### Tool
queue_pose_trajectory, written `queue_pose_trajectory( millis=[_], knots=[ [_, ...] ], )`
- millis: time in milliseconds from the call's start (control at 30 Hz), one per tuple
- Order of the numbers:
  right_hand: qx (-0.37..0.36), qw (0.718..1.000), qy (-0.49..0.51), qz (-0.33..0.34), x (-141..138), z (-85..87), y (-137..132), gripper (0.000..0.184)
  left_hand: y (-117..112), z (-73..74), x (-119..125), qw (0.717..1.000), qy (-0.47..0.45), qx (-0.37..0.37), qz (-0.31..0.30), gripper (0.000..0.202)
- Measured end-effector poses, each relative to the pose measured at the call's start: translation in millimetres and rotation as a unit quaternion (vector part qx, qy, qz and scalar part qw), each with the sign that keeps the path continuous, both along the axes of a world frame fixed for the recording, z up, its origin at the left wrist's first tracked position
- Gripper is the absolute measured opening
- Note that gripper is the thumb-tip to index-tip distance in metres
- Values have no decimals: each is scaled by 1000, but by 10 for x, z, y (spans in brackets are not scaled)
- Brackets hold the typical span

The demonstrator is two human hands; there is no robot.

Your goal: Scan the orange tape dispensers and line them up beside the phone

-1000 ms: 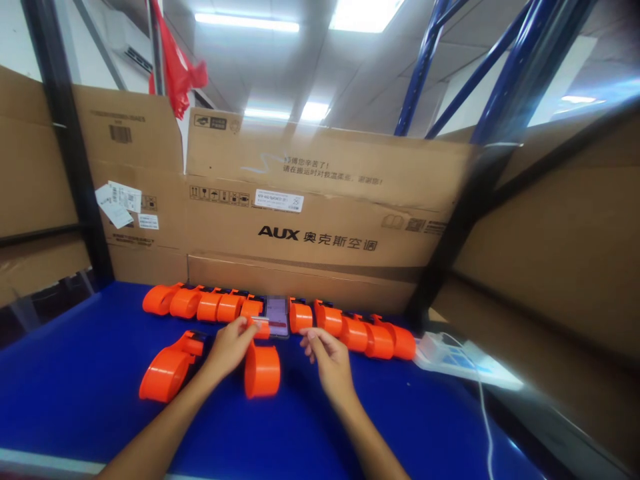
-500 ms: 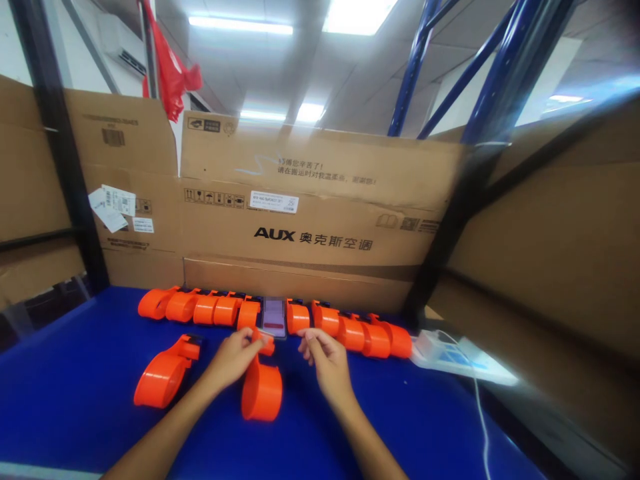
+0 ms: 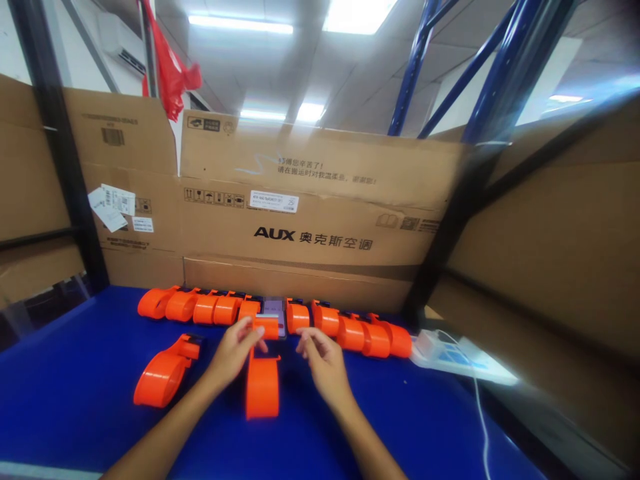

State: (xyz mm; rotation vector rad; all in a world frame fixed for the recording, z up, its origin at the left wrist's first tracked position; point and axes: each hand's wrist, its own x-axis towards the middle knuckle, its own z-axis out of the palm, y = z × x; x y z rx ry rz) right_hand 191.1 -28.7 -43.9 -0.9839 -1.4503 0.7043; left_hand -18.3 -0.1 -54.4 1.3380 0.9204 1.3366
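My left hand [image 3: 237, 350] is closed on the upper part of an orange plastic tape dispenser [image 3: 263, 390], thumb in front. Its wide ring hangs below my fingers, and its orange head tilts up with a pale edge along the top. To the right, my right hand [image 3: 323, 357] is half curled, thumb and fingertips drawn together, apart from the dispenser. Whatever its fingertips pinch, if anything, is too small to make out. A second tape dispenser [image 3: 160, 380] with a black end lies on the blue tabletop [image 3: 80, 353] left of my left forearm.
Several similar orange dispensers [image 3: 225, 310] line the back edge, continuing on the right [image 3: 350, 333]. A phone [image 3: 273, 308] stands between the two groups. At right are a white power strip [image 3: 450, 353] and its cable [image 3: 480, 413]. Cardboard [image 3: 310, 273] walls the back.
The held dispenser has turned in my left hand: its head has risen and faces me more squarely. My right hand has barely moved.
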Motion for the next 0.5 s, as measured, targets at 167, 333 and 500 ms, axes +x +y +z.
queue_pose_trajectory(
  millis=[167, 333, 500],
  knots=[
    [7, 991, -66, 116, -162, 13, -56, 39, -43, -21, 108, 985, -112, -49, -119, 47],
    [23, 990, -74, 120, -250, 15, -101, 27, -69, -53, 177, 980, -137, -49, -133, 39],
    [-7, 1000, 4, 30, -142, -44, -6, 35, -89, -6, 121, 987, -131, -49, -75, 40]
  ],
)
